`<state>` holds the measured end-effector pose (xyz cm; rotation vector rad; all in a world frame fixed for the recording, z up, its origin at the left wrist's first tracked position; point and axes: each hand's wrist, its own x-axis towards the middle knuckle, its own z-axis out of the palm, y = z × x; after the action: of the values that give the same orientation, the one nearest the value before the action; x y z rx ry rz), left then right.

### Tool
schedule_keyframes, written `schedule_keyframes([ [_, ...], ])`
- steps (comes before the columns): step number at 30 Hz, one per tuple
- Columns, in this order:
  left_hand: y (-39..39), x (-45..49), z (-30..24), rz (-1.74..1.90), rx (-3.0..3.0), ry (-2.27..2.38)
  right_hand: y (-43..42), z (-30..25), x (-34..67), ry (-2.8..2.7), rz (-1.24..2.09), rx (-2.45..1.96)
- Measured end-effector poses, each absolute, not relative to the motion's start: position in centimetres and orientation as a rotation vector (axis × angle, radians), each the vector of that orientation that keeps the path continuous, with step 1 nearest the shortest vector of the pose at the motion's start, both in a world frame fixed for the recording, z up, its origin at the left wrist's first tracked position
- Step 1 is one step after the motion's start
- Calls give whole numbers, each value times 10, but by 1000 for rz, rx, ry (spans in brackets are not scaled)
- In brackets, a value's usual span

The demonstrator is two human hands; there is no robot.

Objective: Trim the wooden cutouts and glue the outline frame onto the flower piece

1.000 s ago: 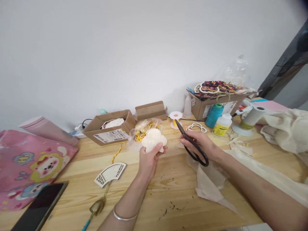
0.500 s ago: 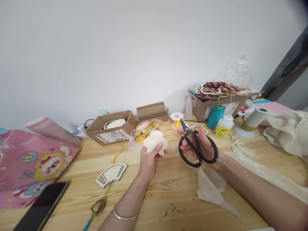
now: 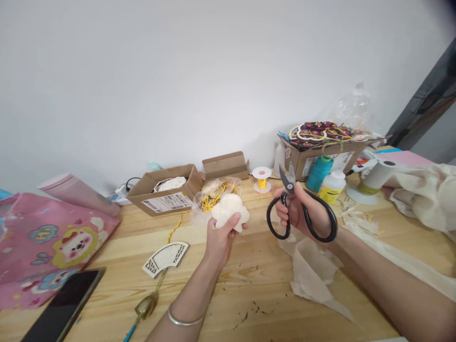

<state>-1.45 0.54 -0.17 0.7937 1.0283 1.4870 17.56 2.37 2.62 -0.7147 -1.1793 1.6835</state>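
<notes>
My left hand [image 3: 221, 235] is closed on a cream flower-shaped piece [image 3: 230, 211], its thumb lying across the front and the fingertips behind. To the right, my right hand [image 3: 302, 211] grips black-handled scissors [image 3: 290, 187]. Their blades point up and are a little apart, with the handle loops spread. The scissors and the flower piece do not touch. Below my right hand, scraps of thin cream cloth [image 3: 311, 270] lie on the wooden table [image 3: 249, 289].
A fan-shaped ornament [image 3: 166, 259], a phone [image 3: 62, 306] and a pink bag [image 3: 53, 251] lie leftward. Behind stand a small carton [image 3: 166, 202], a yellow thread spool [image 3: 262, 180], a teal thread cone [image 3: 319, 173], a glue bottle [image 3: 332, 186] and a full box [image 3: 324, 159].
My right hand has shifted slightly right and turned the scissors more upright. Their blades have parted and the handles spread. My left hand holds the flower piece in nearly the same place.
</notes>
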Motion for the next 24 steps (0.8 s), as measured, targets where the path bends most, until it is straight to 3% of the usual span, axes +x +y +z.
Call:
schedule_keyframes([
  [6, 4, -14, 0, 1520, 805, 1042, 28, 15, 179, -2132, 646, -1102],
  [8, 4, -15, 2, 1533, 799, 1051, 29, 14, 181, -2252, 458, -1115],
  [24, 4, -15, 5, 1523, 766, 1048, 26, 10, 175, -2396, 297, -1111],
])
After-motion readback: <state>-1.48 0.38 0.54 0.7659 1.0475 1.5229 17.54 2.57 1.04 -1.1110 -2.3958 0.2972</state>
